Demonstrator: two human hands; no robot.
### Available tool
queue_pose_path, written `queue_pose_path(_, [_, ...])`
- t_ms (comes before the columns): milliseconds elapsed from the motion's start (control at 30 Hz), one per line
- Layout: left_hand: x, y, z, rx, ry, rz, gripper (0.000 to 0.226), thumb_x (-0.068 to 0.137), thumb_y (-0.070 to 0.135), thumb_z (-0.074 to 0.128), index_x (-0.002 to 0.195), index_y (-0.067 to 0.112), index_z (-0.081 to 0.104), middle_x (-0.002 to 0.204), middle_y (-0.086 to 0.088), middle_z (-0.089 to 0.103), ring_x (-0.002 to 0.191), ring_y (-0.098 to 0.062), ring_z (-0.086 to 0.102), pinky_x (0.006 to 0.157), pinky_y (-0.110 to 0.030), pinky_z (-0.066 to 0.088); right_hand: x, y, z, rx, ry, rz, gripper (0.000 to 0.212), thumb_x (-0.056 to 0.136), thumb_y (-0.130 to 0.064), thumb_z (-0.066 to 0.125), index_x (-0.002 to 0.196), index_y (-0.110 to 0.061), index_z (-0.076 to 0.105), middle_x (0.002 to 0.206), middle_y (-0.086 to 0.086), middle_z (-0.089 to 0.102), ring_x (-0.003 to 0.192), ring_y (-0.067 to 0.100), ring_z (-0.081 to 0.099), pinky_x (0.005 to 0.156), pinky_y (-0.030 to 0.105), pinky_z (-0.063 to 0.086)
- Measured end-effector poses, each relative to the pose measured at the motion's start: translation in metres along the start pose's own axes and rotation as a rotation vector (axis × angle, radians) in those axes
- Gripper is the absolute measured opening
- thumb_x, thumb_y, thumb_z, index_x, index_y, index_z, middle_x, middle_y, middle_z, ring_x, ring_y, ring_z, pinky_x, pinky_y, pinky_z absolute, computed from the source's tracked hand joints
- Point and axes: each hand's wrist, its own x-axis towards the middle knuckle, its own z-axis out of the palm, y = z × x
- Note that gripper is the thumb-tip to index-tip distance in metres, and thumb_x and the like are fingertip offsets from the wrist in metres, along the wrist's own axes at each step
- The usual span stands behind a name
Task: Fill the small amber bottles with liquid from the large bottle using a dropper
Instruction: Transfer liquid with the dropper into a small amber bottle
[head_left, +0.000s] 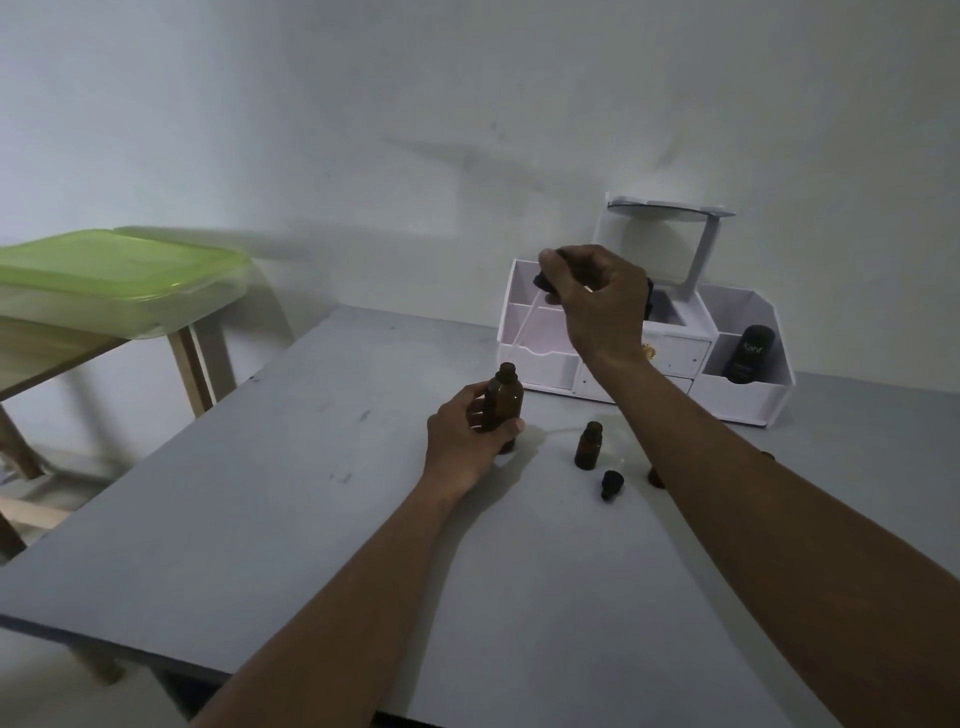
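My left hand (465, 447) grips the large amber bottle (503, 402), which stands upright and uncapped on the grey table (311, 519). Above it, my right hand (597, 301) pinches the black bulb of a dropper (544, 283); its thin clear tube slants down-left toward the bottle's mouth, its tip still above it. A small amber bottle (588, 446) stands open to the right of the large one. Its black cap (610, 483) lies just in front of it. Another small amber bottle (655, 478) is mostly hidden behind my right forearm.
A white desk organiser (743, 395) with drawers, a tilted mirror (670, 213) and a black tube (748, 356) stands at the table's back right. To the left, a clear box with a green lid (114, 275) rests on a wooden stand. The wall is close behind.
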Motion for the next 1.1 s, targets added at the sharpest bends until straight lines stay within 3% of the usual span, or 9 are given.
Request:
queue_pose_path(167, [0.0,0.001,0.0,0.004,-0.004,-0.011,0.06,0.077,0.028,0.083,0.131,0.022,0.058,0.111,0.009,0.066,0.089,-0.003,0.061,0.088,-0.016,0.045,-0.004,0.006,0.006,-0.053,-0.063,-0.017,0.011,0.09,-0.029,0.073,0.094,-0.018,0.075,0.076,-0.012,0.072,0.071,0.005,0.073,0.078,0.038,0.063])
queue_pose_path(300, [0.0,0.002,0.0,0.02,-0.006,-0.016,0.062,0.077,0.03,0.083,0.133,0.021,0.057,0.124,0.001,0.067,0.097,-0.008,0.06,0.099,-0.028,0.046,-0.016,0.017,0.011,-0.139,-0.162,-0.013,0.014,0.09,-0.029,0.072,0.094,-0.016,0.075,0.078,-0.012,0.072,0.071,0.002,0.072,0.08,0.031,0.062])
queue_pose_path(400, [-0.001,0.003,0.0,0.028,-0.008,-0.006,0.061,0.078,0.031,0.082,0.133,0.022,0.057,0.125,0.0,0.067,0.096,-0.008,0.061,0.094,-0.023,0.045,-0.027,0.029,0.014,-0.203,-0.238,0.002,0.013,0.089,-0.028,0.073,0.093,-0.016,0.076,0.078,-0.011,0.073,0.071,0.002,0.072,0.079,0.025,0.061])
queue_pose_path(500, [-0.002,0.005,0.0,0.048,-0.01,-0.01,0.06,0.081,0.031,0.08,0.134,0.021,0.056,0.128,-0.001,0.066,0.108,-0.017,0.065,0.099,-0.027,0.046,-0.041,0.042,0.017,-0.281,-0.313,0.034,0.018,0.088,-0.028,0.074,0.095,-0.012,0.077,0.085,-0.001,0.077,0.074,0.008,0.072,0.08,0.023,0.058])
queue_pose_path(633, [-0.002,0.006,0.001,0.079,-0.008,-0.008,0.06,0.083,0.032,0.078,0.136,0.019,0.054,0.132,-0.003,0.064,0.115,-0.022,0.064,0.103,-0.033,0.045,-0.048,0.049,0.02,-0.286,-0.292,0.066,0.015,0.088,-0.028,0.074,0.093,-0.014,0.078,0.082,-0.006,0.073,0.072,0.002,0.067,0.076,0.014,0.052])
queue_pose_path(1000, [-0.002,0.005,0.002,0.08,-0.007,-0.015,0.059,0.082,0.032,0.079,0.134,0.019,0.056,0.129,-0.002,0.066,0.111,-0.019,0.065,0.097,-0.024,0.045,-0.048,0.049,0.021,-0.272,-0.26,0.09,0.013,0.088,-0.026,0.075,0.089,-0.013,0.078,0.081,-0.001,0.075,0.071,0.006,0.069,0.073,0.008,0.048])
queue_pose_path(1100, [-0.001,0.005,0.001,0.078,-0.006,-0.015,0.06,0.081,0.032,0.08,0.134,0.019,0.056,0.127,-0.002,0.067,0.097,-0.011,0.063,0.09,-0.019,0.043,-0.045,0.047,0.022,-0.252,-0.269,0.121,0.014,0.088,-0.022,0.075,0.086,-0.009,0.077,0.079,0.002,0.076,0.072,0.012,0.071,0.072,0.011,0.049])
